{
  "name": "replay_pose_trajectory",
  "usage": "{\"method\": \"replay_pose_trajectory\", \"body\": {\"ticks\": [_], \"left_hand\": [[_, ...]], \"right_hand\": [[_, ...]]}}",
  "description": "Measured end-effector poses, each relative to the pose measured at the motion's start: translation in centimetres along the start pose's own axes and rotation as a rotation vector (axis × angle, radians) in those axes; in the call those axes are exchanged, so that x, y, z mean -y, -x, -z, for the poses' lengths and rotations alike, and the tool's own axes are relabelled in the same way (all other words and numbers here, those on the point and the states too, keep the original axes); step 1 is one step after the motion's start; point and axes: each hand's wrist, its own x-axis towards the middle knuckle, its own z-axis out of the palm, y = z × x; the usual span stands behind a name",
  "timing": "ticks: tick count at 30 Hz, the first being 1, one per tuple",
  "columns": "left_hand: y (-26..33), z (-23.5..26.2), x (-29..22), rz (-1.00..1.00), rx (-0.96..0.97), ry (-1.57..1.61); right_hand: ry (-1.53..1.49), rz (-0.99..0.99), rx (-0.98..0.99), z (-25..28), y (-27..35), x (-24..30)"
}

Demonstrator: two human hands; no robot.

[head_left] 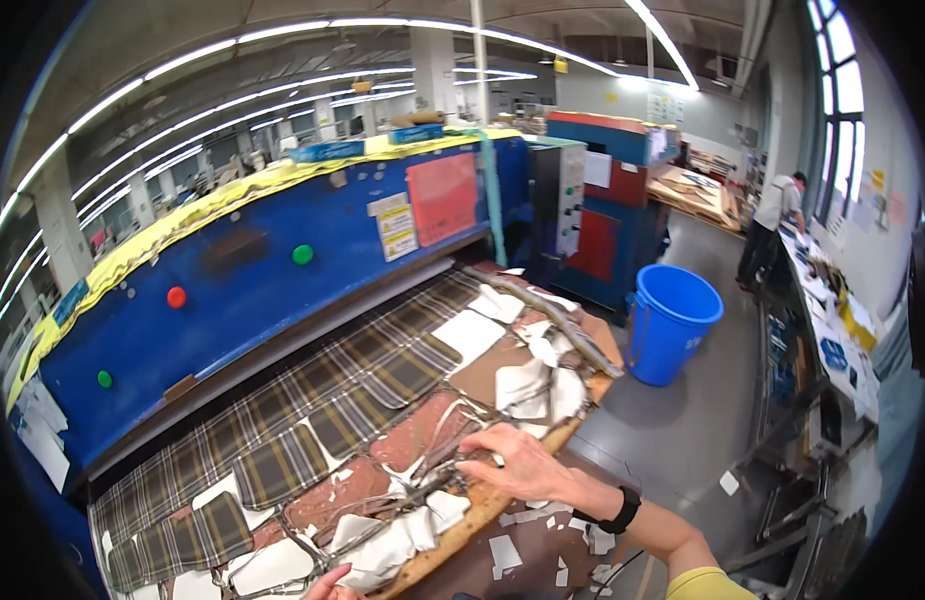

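The blue bucket stood on the grey floor just past the table's far right corner, its mouth upward; what lay at its bottom I could not see. Two shallow blue trays sat up on the yellow cloth along the press, the farther one with something brown on it.

The right hand reached over the near wooden edge of the table, fingers curled beside the dark strips; whether they gripped anything I couldn't tell. Of the left hand, only a part rose at the bottom, a finger extended near the white scraps (its grip, too, was beyond my telling). Those scraps crowded the table's near edge and right end, while plaid pieces spread leftward and toward the press.

Along the right ran a strip of floor, between the bucket and a long side table, with a pale scrap lying on it. At its far end another person stood by the windows.
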Motion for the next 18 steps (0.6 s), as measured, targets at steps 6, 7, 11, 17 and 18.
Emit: {"method": "replay_pose_trajectory", "body": {"ticks": [6,7,11,17,18], "left_hand": [[-3.9,1.8,-4.4,0.001,0.150,-0.100],[-4.1,2.0,-5.3,0.028,0.145,-0.115],[-5.3,4.0,-8.0,0.030,0.061,-0.150],[-11.1,4.3,-9.2,0.063,0.020,-0.057],[-11.5,4.4,-9.4,0.086,-0.003,-0.052]], "right_hand": [[0.167,0.098,0.268,-4.2,-9.4,-5.2],[0.198,0.121,0.290,-5.4,-10.8,-6.1],[0.333,0.285,0.380,-11.2,-17.1,-8.5],[0.417,0.237,0.519,-9.9,-18.6,-12.7],[0.381,0.273,0.540,-10.3,-18.9,-13.0]]}}
